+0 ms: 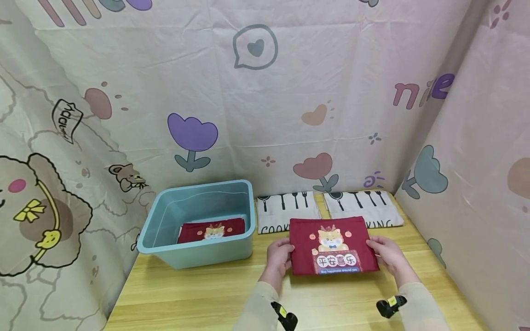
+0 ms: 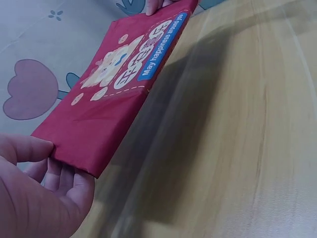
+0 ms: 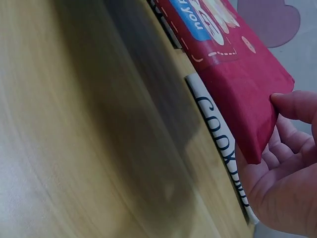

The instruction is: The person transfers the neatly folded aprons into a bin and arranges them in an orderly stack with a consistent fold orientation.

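Observation:
A folded dark red cloth [image 1: 304,250] with a cartoon animal and printed lettering is held up between both hands, level above the table. My left hand [image 1: 278,257] pinches its left edge, thumb on top and fingers beneath. On the opposite edge, my right hand [image 1: 389,255] pinches it the same way. In both wrist views the red cloth [image 2: 99,119] hangs clear of the wood and casts a shadow. Another folded red cloth [image 1: 192,233] with a similar print lies inside the blue-green plastic bin [image 1: 198,250] at the left.
Behind the held cloth, two folded white cloths with utensil prints lie side by side: a left one [image 1: 285,209] and a right one [image 1: 364,209]. The wooden table [image 1: 198,294] meets printed curtains [image 1: 265,115] at the back and sides.

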A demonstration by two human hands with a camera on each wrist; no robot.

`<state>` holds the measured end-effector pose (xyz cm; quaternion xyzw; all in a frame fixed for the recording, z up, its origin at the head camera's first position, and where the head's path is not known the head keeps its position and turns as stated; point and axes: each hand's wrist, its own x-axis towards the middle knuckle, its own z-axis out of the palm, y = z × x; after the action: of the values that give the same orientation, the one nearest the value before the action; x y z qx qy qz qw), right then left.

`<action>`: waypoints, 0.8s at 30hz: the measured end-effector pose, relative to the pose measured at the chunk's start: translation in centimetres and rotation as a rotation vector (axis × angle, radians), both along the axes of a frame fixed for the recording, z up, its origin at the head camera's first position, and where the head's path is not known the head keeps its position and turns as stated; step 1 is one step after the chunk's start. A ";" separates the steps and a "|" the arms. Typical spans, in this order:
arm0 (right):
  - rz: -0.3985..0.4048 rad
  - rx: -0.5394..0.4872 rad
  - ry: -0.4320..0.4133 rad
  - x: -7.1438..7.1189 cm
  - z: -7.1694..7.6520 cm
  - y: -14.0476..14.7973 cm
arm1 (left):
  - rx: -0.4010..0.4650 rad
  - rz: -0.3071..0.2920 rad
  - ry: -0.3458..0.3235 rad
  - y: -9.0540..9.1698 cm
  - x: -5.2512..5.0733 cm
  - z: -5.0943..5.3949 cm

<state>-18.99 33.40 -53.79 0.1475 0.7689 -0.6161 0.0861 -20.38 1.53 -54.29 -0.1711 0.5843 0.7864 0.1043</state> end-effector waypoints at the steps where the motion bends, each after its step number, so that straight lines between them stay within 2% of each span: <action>1: 0.000 -0.003 0.001 0.0 0.1 0.0 | 0.002 -0.003 0.000 -0.1 0.0 0.1; 7: -0.010 -0.024 0.009 -0.1 0.3 -0.2 | 0.010 -0.014 -0.003 -0.5 -0.3 0.5; 15: -0.012 -0.049 0.020 -0.3 1.0 -0.4 | 0.026 0.001 -0.011 -1.0 -0.5 1.4; 24: 0.000 -0.083 0.069 -0.4 2.2 -0.6 | 0.023 -0.034 0.008 -1.6 -1.0 2.6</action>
<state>-19.38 32.80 -51.62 0.1226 0.7451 -0.6524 0.0655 -21.36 -0.03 -51.74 -0.1569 0.5783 0.7920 0.1170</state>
